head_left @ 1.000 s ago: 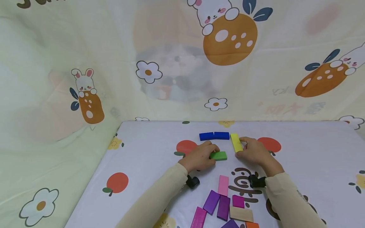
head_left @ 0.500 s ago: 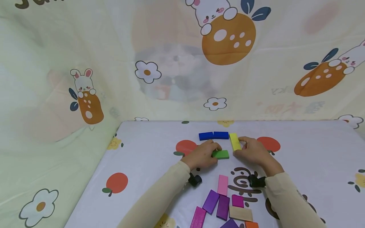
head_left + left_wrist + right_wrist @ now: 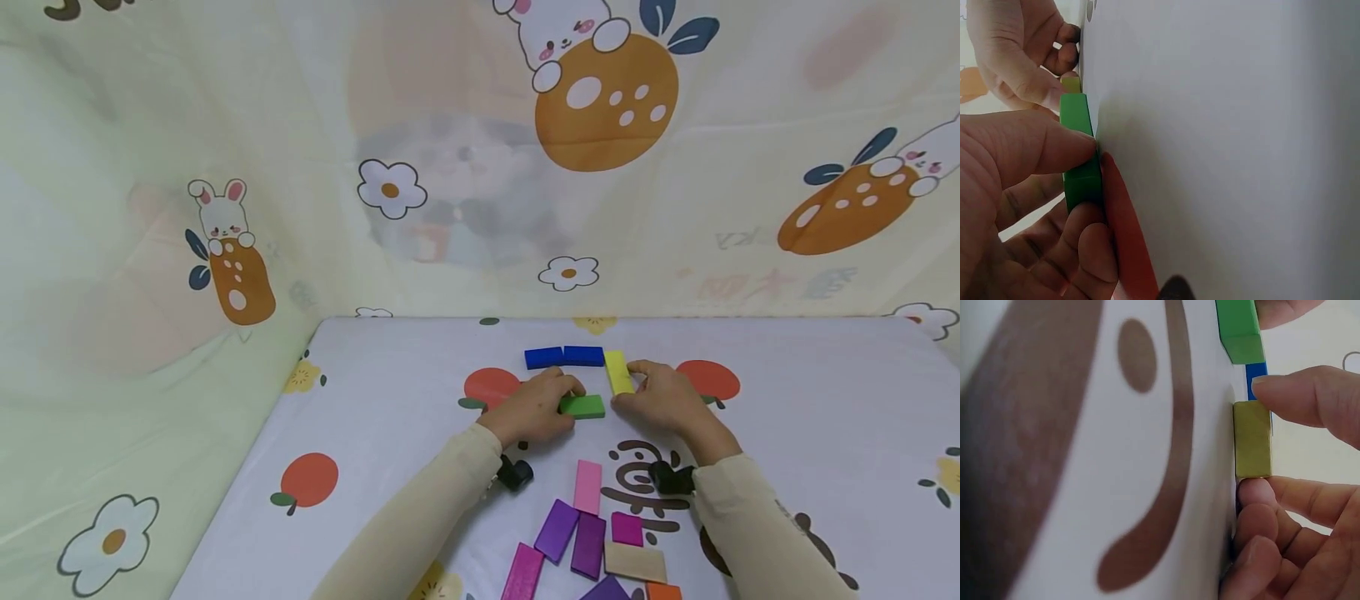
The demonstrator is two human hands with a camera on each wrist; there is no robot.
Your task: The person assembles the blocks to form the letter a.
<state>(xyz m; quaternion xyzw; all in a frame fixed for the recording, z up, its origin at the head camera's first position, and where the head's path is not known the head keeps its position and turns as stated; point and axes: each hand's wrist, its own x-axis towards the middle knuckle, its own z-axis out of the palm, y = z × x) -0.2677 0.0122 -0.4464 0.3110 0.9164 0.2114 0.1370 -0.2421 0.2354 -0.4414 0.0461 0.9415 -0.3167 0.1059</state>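
My left hand pinches a flat green block between thumb and fingers; in the left wrist view the green block lies close to the cloth. To its right, my right hand has thumb and fingers around the near part of a yellow block. The right wrist view shows the yellow block between the thumb and the curled fingers. Two blue blocks lie end to end at the back, their right end close against the yellow block's far end. A small gap separates green from yellow.
Nearer to me lie several loose blocks: a pink block, purple blocks, a magenta block, a beige block and an orange block. A printed cloth covers the table, and a printed curtain rises behind.
My left hand has slid the green block slightly right, closer to the yellow one. The yellow block's near end has shifted a little left with my right hand. The blue blocks stay put.
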